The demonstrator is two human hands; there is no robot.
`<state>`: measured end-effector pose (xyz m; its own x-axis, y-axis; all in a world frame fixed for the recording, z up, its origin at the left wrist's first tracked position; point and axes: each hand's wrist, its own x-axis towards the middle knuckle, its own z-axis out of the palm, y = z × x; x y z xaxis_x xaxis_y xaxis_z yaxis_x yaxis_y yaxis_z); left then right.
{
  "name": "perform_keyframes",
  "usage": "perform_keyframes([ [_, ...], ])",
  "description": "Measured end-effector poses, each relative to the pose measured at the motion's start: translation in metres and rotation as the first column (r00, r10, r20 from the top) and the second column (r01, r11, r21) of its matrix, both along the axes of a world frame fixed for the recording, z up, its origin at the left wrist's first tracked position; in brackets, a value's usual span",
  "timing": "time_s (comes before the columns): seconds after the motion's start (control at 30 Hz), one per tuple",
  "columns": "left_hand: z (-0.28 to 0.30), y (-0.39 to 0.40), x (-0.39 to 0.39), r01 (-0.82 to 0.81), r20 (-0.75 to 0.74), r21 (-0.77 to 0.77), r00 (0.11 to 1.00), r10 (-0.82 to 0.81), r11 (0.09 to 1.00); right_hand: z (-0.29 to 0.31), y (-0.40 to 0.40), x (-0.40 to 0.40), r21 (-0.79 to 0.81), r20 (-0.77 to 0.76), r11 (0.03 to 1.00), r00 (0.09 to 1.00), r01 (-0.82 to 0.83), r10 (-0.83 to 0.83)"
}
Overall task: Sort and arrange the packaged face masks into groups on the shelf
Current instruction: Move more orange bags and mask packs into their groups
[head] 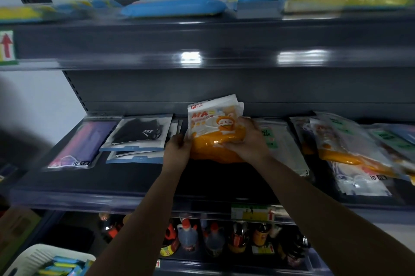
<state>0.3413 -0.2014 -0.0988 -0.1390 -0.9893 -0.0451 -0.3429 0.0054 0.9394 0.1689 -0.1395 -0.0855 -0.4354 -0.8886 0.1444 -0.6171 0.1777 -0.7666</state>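
Orange mask packs (216,132), a small sheaf of glossy pouches with a white top, red lettering and a cartoon figure, stand tilted up off the middle shelf (134,176) between the two hands. The left hand (179,147) grips the sheaf's left edge with curled fingers; the right hand (244,138) wraps over its right side, thumb across the orange lower part.

Left of the left hand lie black mask packs (137,133) with blue bottom strips, one overlapping another, and further left a purple and pink pack (78,145) lying flat near the shelf's end. Just right of the right hand is a pale pack with green lettering (278,141); beyond it, a loose heap of packs (350,152), blurred, overlaps in several layers, with another orange pouch on top. Bare dark shelf lies below the hands, toward the front edge.

Above the hands, the upper shelf (202,37) carries blue and yellow packets (175,7), all smeared by motion. Below the forearms, a lower shelf holds bottles (188,237) with red caps. At the lower left sits a white basket (29,257) with blue and yellow packets inside. A pale wall stands behind and to the left of the dark metal shelving.
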Motion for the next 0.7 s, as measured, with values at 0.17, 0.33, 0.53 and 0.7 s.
perform_keyframes([
  [0.17,-0.002,0.004,-0.002,0.086,0.051,-0.032,0.995,-0.084,0.996,0.002,0.003,0.004,0.012,-0.075,1.000,0.997,-0.020,0.021],
  [0.33,0.005,0.003,-0.007,0.181,0.214,-0.132,0.965,-0.150,0.975,-0.003,0.005,-0.003,0.047,-0.177,0.999,0.984,0.026,-0.017],
  [0.53,0.014,-0.012,-0.020,0.205,0.412,-0.152,0.903,-0.127,0.967,0.002,0.008,-0.009,0.061,-0.167,0.995,0.984,0.079,-0.067],
  [0.7,0.015,-0.013,-0.020,0.223,0.436,-0.137,0.888,-0.144,0.965,0.004,0.008,-0.008,0.127,-0.258,0.991,0.966,0.046,-0.012],
])
